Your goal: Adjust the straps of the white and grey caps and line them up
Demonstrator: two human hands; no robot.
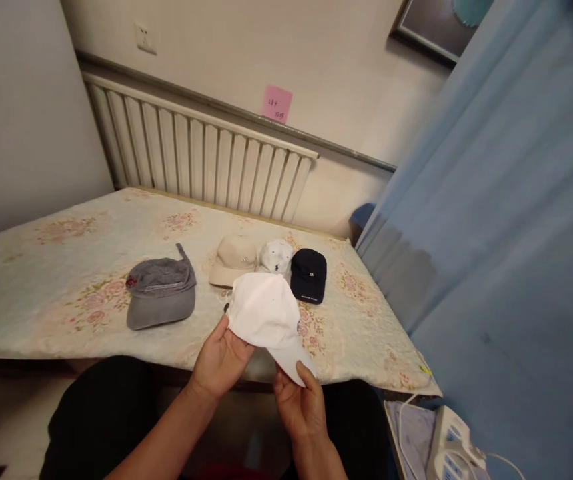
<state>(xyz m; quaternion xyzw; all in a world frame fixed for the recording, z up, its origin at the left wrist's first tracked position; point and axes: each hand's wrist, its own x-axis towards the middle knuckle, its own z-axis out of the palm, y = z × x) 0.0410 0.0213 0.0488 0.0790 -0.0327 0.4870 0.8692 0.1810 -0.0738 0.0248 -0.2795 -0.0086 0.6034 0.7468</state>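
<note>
A white baseball cap (265,308) is held up between my two hands above the near edge of the bed, its brim pointing down and right. My left hand (223,360) grips the cap's lower rim at the back, thumb on the outside. The brim is pinched by my right hand (302,400), thumb on top and fingers underneath. Beyond it lie a beige cap (236,257), a white cap with a small dark logo (276,257) and a black cap (309,273), side by side. A grey cap (161,293) with its strap sticking up rests to the left.
A floral sheet (66,267) covers the bed. Behind it stand a white radiator (206,157) and a wall bearing a pink note (277,104). A blue curtain (496,220) hangs on the right, above a power strip (450,443) with cables.
</note>
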